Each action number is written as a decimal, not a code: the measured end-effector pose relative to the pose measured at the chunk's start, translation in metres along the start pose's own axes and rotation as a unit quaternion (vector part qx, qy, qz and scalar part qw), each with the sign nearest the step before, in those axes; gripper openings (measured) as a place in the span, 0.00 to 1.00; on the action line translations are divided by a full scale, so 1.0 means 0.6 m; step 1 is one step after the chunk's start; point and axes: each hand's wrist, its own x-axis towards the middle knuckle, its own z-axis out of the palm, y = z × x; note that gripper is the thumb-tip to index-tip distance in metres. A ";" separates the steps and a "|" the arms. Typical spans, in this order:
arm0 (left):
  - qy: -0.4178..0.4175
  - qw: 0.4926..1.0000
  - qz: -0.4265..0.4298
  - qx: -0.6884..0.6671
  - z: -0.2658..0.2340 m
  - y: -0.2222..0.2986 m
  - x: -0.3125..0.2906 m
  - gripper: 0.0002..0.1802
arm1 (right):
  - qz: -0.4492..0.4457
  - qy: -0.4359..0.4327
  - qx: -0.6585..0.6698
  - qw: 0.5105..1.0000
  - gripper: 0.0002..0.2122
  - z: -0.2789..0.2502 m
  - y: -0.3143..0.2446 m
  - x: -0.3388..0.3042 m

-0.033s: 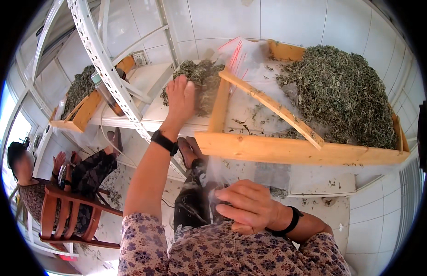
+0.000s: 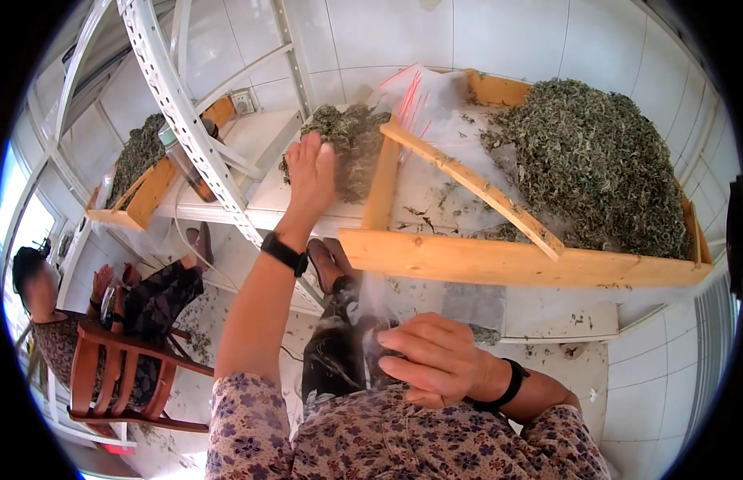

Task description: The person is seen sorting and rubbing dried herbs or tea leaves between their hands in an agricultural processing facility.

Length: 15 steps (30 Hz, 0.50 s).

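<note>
Your left hand (image 2: 311, 172) reaches up at about 11 o'clock and lies spread, fingers open, on the small heap of dried green herb (image 2: 351, 148) on the white shelf (image 2: 227, 196); it presses or gathers the leaves but has not closed on any. Your right hand (image 2: 435, 360) sits low at 5 o'clock, closed around the mouth of a clear plastic bag (image 2: 467, 300) held against your body. The bag looks nearly empty, with only a thin dark layer showing through it, so the filling seems barely begun. The large mound of dried herb (image 2: 603, 160) in the wooden tray (image 2: 515, 260) at 2 o'clock lies whole. At 8 o'clock another person sits on a red wooden chair (image 2: 123, 376), well apart.
</note>
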 end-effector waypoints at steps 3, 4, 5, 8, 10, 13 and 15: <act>0.020 0.991 -0.027 -0.127 -0.026 0.027 -0.026 0.21 | -0.002 0.021 -0.011 1.000 0.16 -0.024 -0.003 0.001; 0.020 0.983 -0.049 -0.175 -0.035 0.033 -0.039 0.22 | -0.001 0.020 -0.014 1.000 0.16 -0.035 -0.007 0.002; 0.020 0.982 -0.048 -0.179 -0.039 0.034 -0.052 0.22 | -0.005 0.022 -0.021 1.000 0.16 -0.047 -0.009 0.004; -0.001 0.980 -0.082 -0.181 -0.046 0.030 -0.094 0.22 | -0.011 0.040 -0.074 0.996 0.15 -0.084 -0.016 0.008; -0.017 0.976 -0.120 -0.182 -0.056 0.026 -0.120 0.23 | -0.014 0.032 -0.079 0.996 0.12 -0.129 -0.016 0.022; -0.009 0.954 -0.193 -0.228 -0.071 0.006 -0.151 0.26 | 0.031 0.039 -0.159 0.986 0.13 -0.214 -0.020 0.053; -0.032 0.944 -0.196 -0.262 -0.072 0.004 -0.167 0.25 | 0.091 0.088 -0.196 0.972 0.13 -0.260 -0.013 0.081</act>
